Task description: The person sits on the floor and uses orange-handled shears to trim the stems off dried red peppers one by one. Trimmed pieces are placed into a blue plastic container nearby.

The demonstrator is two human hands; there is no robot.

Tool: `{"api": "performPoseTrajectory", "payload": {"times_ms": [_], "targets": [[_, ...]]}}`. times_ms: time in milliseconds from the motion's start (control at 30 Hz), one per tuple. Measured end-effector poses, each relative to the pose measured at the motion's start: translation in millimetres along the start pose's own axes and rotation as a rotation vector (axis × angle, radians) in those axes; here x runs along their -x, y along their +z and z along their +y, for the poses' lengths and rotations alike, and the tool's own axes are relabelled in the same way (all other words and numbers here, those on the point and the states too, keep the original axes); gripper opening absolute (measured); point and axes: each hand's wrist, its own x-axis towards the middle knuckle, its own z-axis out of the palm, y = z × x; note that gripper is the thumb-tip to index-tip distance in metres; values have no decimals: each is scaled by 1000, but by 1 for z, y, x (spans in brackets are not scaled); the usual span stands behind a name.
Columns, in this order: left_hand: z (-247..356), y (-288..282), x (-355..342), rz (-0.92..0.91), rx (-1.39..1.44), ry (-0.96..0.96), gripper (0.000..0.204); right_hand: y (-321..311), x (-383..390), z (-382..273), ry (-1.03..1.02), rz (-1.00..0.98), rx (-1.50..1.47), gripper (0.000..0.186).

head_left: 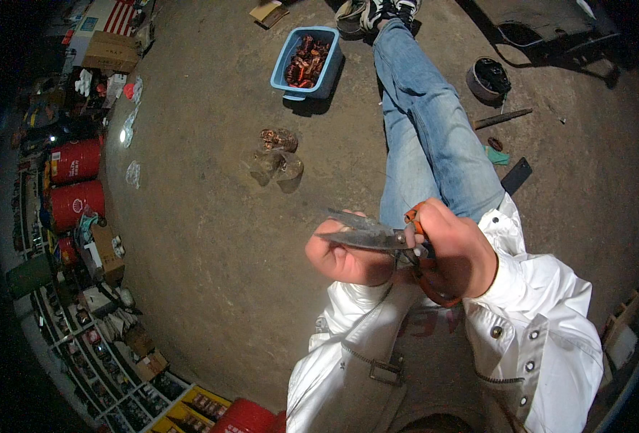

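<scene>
A pair of metal shears (363, 232) with orange handles lies across both hands, blades partly open and pointing left. My right hand (455, 252) is closed around the handle side. My left hand (341, 256) is curled under and behind the blades, fingers folded; what it holds, if anything, is hidden. Beyond my hands, my jeans-clad legs (435, 130) stretch out along the concrete floor. A light blue tub (280, 68) full of copper-coloured pieces stands to the left of my feet. A small cluster of copper-coloured and dull metal pieces (276, 141) sits on the floor below it.
Red drums (76, 206), cardboard boxes (110, 50) and racks of parts (89, 346) line the left side. Right of my legs are a dark bucket (482, 79), a rod (503, 119) and a flat black object (516, 175). A dark bulky object (532, 29) stands at top right.
</scene>
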Motion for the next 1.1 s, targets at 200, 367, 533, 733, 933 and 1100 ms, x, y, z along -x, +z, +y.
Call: {"api": "performPoseTrajectory", "payload": {"times_ms": [200,367,533,733,933,1100], "targets": [[1,-5,-1,-44,50,-40,25,2,0,-4,8,33,-17,47],[-4,-12,-7,-229,14,141,20,3,-1,-2,-21,29,-20,55],[-5,-11,1,-28,-134,116,23,-2,1,-1,-19,-33,-36,42],[-13,-22,1,-182,-206,167,21,0,3,1,26,-19,-39,41],[-12,-12,7,-71,-62,-19,14,4,2,4,12,17,-53,38],[5,-3,3,-125,128,-349,18,6,2,7,62,-13,-220,31]]}}
